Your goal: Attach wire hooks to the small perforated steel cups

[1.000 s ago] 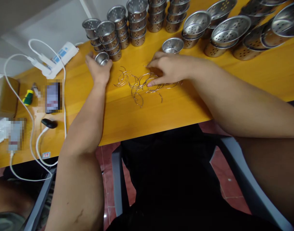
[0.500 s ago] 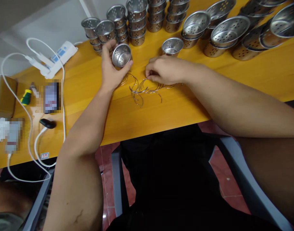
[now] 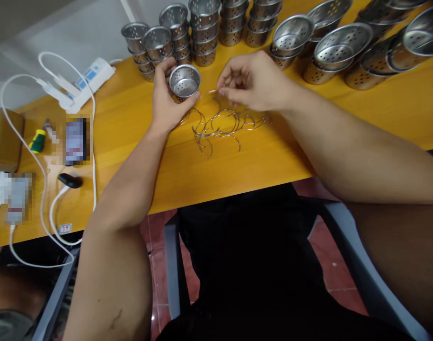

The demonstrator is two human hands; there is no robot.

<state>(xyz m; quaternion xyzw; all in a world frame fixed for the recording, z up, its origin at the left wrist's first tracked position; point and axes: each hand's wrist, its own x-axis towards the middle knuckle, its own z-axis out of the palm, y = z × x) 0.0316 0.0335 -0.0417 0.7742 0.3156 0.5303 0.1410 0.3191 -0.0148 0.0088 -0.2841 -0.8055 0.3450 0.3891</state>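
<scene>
"Fingers of the right hand (image 3: 253,83): open or closed?"

"Closed in a pinch, thumb and forefinger on what looks like a thin, shiny metal wire (image 3: 212,91). Only a short end shows clearly."

"And the left hand (image 3: 166,102)?"

"Curled around a small, round, perforated silver metal cup (image 3: 185,83), mouth up."

"How do they lie?"

"Cup to the left of the right fingertips, about level with them, apart from the wire. That visible end runs roughly sideways, pointing cupward."

"Anything in the way?"

"Perhaps the left thumb, on the cup's near right side. Loose curved metal wires (image 3: 215,133) lie tangled nearer the wearer on the yellow wooden table (image 3: 173,166), mostly closer to the right hand. Stacks of perforated silver cups (image 3: 204,46) stand behind the left hand; wider silver cups (image 3: 342,49) stand beyond the right forearm."
</scene>
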